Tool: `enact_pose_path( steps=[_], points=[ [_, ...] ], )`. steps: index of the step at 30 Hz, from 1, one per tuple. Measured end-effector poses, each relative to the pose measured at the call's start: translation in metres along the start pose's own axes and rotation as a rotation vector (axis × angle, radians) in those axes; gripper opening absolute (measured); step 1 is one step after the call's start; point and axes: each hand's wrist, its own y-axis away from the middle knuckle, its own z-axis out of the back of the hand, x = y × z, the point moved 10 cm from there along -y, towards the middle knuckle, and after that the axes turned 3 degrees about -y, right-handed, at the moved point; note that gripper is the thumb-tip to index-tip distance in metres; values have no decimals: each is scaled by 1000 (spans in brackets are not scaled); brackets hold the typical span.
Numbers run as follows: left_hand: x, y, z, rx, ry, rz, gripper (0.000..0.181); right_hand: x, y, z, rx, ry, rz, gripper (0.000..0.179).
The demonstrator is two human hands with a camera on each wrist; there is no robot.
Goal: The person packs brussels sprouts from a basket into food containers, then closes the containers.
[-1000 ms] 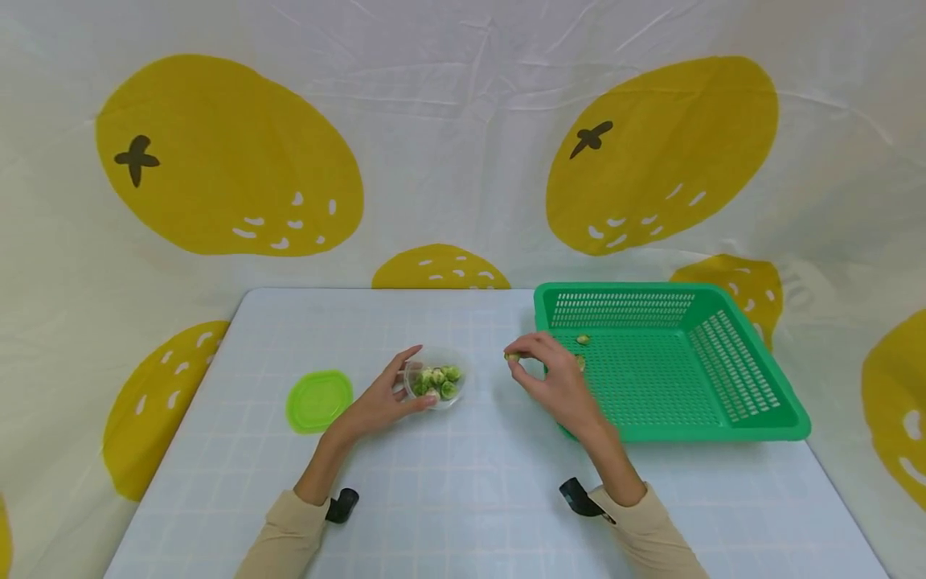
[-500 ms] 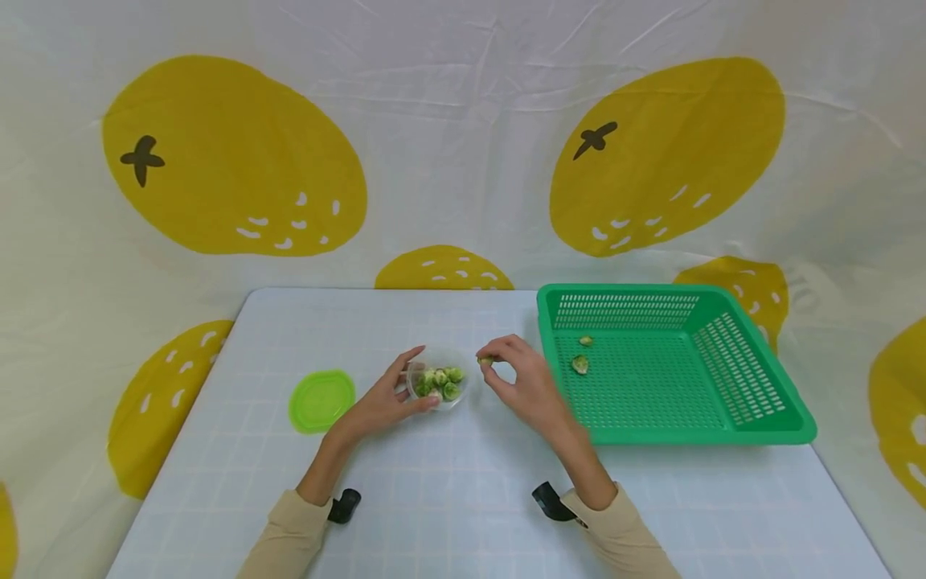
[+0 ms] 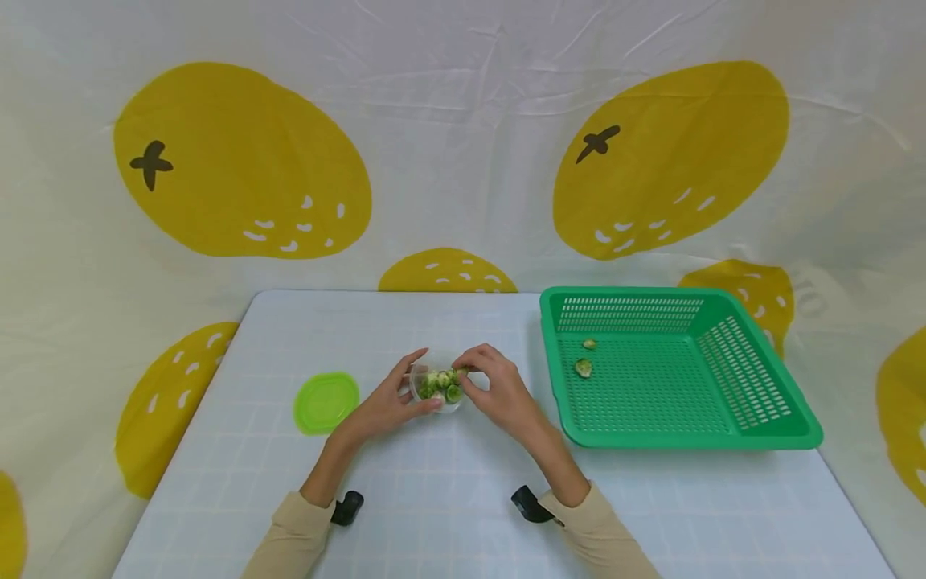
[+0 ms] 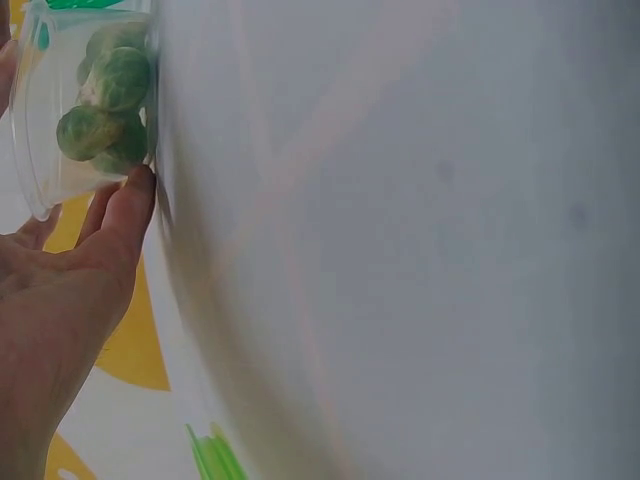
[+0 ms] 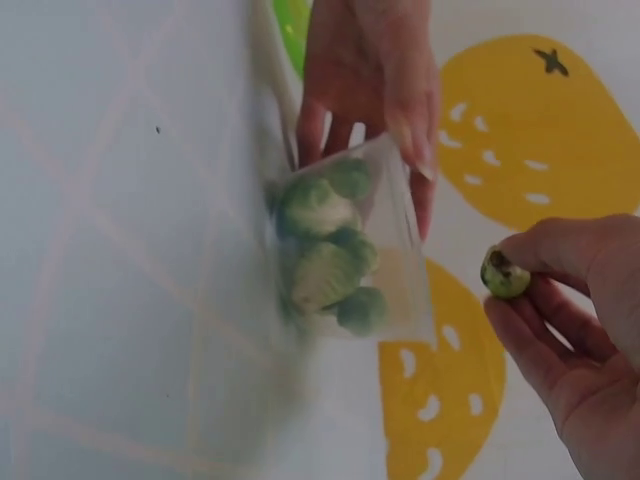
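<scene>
The right grip [image 3: 499, 394] pinches one sprout [image 5: 508, 272] above the clear, smooth plastic tub [image 4: 40, 120], which the left grip [image 3: 379, 410] cups. Filling looks mostly done: round, leafy sprouts [image 4: 120, 80] sit inside; two others [image 3: 583, 368] remain in the slotted green basket [image 3: 694, 441], right of both grips. The flat lime lid [image 3: 325, 404], left of both, is off.

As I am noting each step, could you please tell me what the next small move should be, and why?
Probably lower the pinched Brussels sprout into the clear container: the right grip has it near the container's open top, the left grip holds the container, and other sprouts lie inside.
</scene>
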Motion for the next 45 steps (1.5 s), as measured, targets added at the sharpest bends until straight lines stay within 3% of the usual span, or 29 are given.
enact_pose_path(
  steps=[10, 24, 35, 45],
  points=[
    [-1, 0, 0, 5, 12, -22, 93, -12, 1, -27, 99, -67, 1, 13],
    [-2, 0, -1, 17, 53, -35, 91, -13, -1, -46, 189, 28, 50, 10],
    [-3, 1, -1, 27, 78, -44, 92, -17, -6, -57, 310, 72, -24, 11],
    [-2, 0, -2, 35, 80, -47, 90, -20, -6, -58, 310, 101, -36, 10]
  ],
)
